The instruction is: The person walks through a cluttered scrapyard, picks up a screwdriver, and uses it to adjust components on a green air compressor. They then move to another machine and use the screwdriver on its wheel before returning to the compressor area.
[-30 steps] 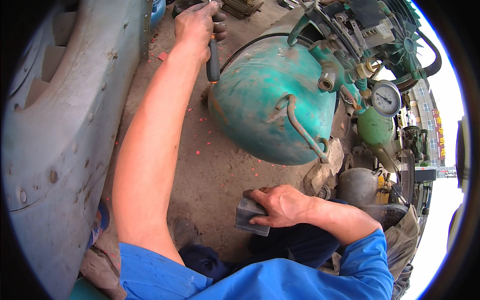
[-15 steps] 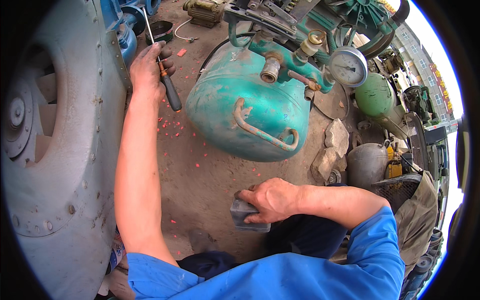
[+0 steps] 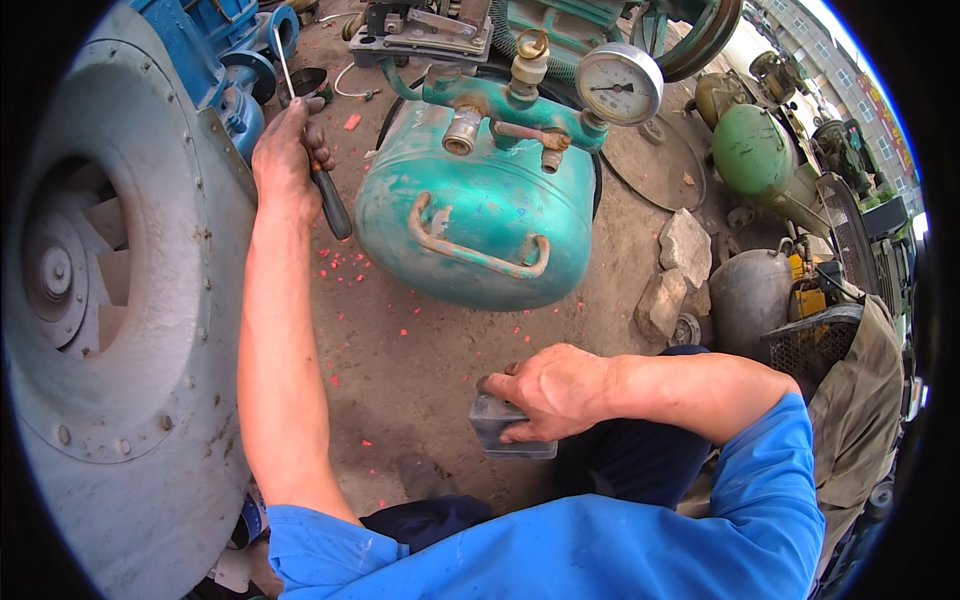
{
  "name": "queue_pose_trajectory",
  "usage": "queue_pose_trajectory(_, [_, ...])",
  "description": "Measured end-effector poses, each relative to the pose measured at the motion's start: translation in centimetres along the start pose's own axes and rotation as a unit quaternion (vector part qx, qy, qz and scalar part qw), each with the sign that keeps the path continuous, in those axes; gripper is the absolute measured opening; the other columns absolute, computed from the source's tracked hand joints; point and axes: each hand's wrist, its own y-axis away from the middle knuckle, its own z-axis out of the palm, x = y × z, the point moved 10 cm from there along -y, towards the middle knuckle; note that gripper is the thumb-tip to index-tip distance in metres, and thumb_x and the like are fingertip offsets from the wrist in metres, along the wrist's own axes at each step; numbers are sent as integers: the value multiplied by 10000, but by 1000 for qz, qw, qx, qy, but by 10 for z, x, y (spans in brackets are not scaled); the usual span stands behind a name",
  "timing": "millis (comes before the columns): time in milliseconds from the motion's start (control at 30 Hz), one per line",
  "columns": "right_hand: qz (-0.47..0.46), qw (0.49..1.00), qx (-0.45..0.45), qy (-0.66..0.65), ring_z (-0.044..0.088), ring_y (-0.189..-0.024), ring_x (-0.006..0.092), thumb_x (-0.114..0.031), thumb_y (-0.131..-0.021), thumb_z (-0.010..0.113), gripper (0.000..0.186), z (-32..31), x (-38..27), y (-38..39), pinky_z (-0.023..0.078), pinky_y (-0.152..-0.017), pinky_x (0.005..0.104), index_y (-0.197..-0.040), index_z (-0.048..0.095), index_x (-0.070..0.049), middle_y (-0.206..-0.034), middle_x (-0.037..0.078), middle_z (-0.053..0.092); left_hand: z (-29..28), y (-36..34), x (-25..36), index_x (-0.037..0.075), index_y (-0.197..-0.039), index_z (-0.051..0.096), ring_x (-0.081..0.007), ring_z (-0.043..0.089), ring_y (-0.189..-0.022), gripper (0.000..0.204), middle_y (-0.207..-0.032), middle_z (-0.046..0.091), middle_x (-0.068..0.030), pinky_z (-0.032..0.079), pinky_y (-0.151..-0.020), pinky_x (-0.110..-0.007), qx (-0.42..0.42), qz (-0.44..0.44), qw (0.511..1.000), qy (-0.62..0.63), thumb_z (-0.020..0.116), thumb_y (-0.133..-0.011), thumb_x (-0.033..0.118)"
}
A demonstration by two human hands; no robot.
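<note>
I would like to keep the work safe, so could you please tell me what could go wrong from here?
The long metal screwdriver with a black handle in the left grip points forward, so its tip might catch the blue metal machinery. The see-through grey plastic box could slip if the right grip loosens, perhaps cracking on the ground. The round grey metal fan housing has exposed blades in its opening, which could injure someone if they turned.

Red scraps [image 3: 353,122] on brown ground [image 3: 430,400]
</note>
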Motion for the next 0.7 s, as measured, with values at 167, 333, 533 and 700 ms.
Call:
queue_pose_trajectory(167, [-7,1000,17,-4,626,-758,364,-392,-802,634,501,-3,-3,7,501,-653,445,-1103,502,-14,-770,170,625,15,8,6,22,-994,594,-80,393,-509,265,-630,453,11,324,-466,-234,-17,-13,1000,-4,518,-932,268])
queue_pose_trajectory(333, [-6,1000,14,-6,624,-772,367,-392,-811,621,478,-1,-2,8,498,-664,449,-1066,501,-6,-772,178,626,42,23,23,3,-1011,589,-58,371,-448,236,-732,575,-20,298,-408,-218,-72,21,996,-39,542,-898,205])
queue_pose_trajectory(533, [2,1000,8,9,628,-780,354,-415,-819,612,534,4,0,7,503,-670,440,-1148,492,-12,-804,164,633,60,27,28,39,-978,592,-66,348,-404,332,-591,429,37,308,-395,-223,-147,31,988,25,601,-854,347])
queue_pose_trajectory(700, [2,1000,24,-5,623,-786,360,-392,-810,614,431,0,-1,6,497,-676,459,-1012,503,-28,-756,168,628,69,30,31,106,-974,548,-47,357,-455,378,-1100,616,-61,316,-397,-199,-201,28,979,-17,590,-868,466])
